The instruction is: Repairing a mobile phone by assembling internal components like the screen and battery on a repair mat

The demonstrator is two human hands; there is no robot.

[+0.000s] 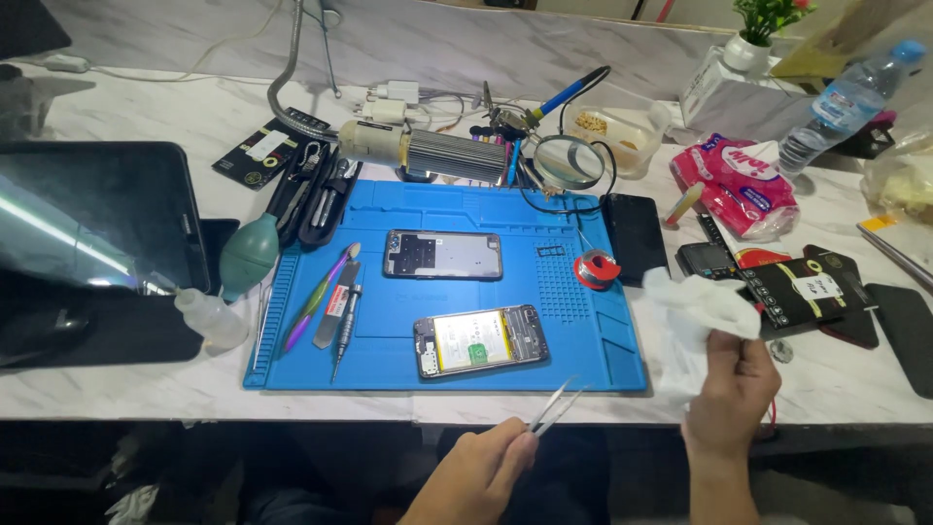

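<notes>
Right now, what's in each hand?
Left hand: closed on metal tweezers.
Right hand: closed on a crumpled white tissue.

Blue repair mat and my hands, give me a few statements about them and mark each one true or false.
1. The left hand holds metal tweezers. True.
2. The right hand holds a screwdriver. False: it grips a white tissue.
3. Two opened phones lie on the blue mat. True: an upper phone and a lower phone.
4. The tweezers touch the lower phone. False: their tips stop at the mat's near edge, apart from it.
5. The solder spool sits at the mat's left edge. False: it is near the right edge.
</notes>
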